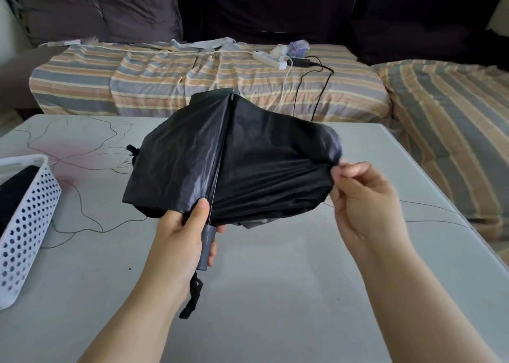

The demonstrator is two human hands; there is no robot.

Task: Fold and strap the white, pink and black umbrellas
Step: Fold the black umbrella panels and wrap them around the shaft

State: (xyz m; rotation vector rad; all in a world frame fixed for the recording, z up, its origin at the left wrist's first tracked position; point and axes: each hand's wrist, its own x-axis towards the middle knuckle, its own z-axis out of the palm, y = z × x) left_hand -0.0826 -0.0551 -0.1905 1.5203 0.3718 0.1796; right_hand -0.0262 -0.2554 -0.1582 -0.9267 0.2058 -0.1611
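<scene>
Black umbrella (248, 156): collapsed but not folded yet, canopy loose & baggy, held up just above the grey table (275, 294), tip pointing away from me toward the sofa.
Handle (207, 248): grey, at the near end of the umbrella; black wrist loop (192, 294) dangles below it.
Left hand (184, 233): I've got it wrapped round the handle, thumb up on the canopy edge beside a rib.
Right hand (360, 194): pinching a fold of canopy fabric on the umbrella's right side, pulling it outward; other fingers curled.
Closure strap (133, 153): small black tab, I think, poking out on the umbrella's left edge. Not fastened.
Step, my read: straightening pleats before rolling; wrap & strap not yet done.
Risk 1: fabric slips out of the pinch, pleats bunch up, roll ends too fat for the strap.
Risk 2: pulling too hard sideways could bend a rib or twist the handle in my left grip.
Risk 3: strap ends up buried under the roll if I wind the wrong way.
Basket (27, 225): white perforated, left of the umbrella, something dark inside; can't tell what.
White & pink umbrellas: not visible.
Sofa (192, 76): striped cover, beyond the umbrella; power strip (271, 58) w/ cables on it.
Writing/brands: none legible anywhere.
</scene>
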